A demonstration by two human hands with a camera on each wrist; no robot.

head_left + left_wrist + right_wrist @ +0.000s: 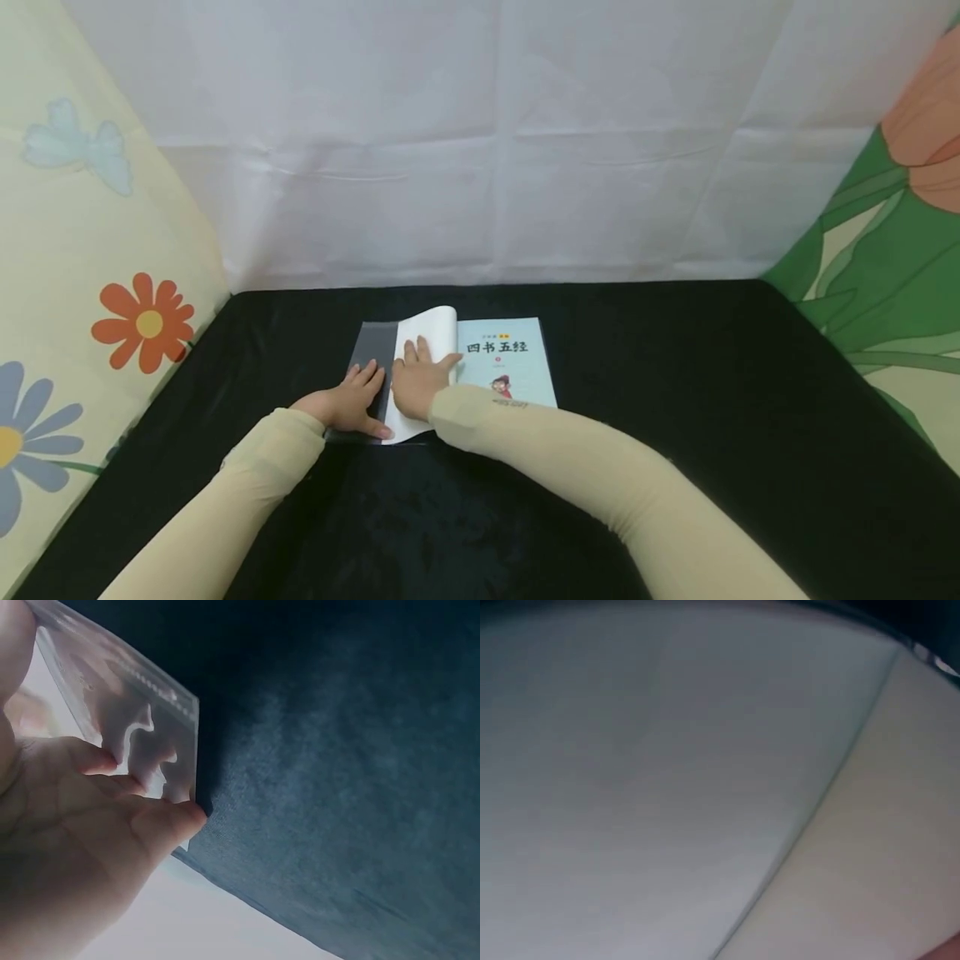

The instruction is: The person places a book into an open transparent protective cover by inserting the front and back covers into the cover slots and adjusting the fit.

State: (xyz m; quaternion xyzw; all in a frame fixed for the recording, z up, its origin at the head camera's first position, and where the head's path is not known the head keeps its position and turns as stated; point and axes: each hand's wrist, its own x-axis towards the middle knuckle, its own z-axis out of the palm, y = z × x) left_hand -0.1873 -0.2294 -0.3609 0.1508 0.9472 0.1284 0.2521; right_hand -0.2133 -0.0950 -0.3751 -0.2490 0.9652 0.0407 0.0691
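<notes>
Beige-sleeved arms reach over the black velvety cloth [675, 375], left hand [349, 406] pressing flat-fingered on the glossy clear plastic cover [372, 346], right hand [417, 381] spread flat on the book's [510, 362] curled white page mid-table.

Looks like a makeshift recording corner in a home rather than a shop or lab. Draped in black velvety cloth [675, 400], a counter fenced in by fabric on 3 sides: creased white sheet [480, 142] as backdrop, cream bedsheet with orange and blue flowers [82, 275] at left, green-leaved floral sheet [892, 242] at right. Household linens hung as screens, fold lines plain to see. Lying on the cloth, 1 light-blue children's book [510, 358] with Chinese title, part-wrapped in a clear plastic cover [372, 346].
</notes>
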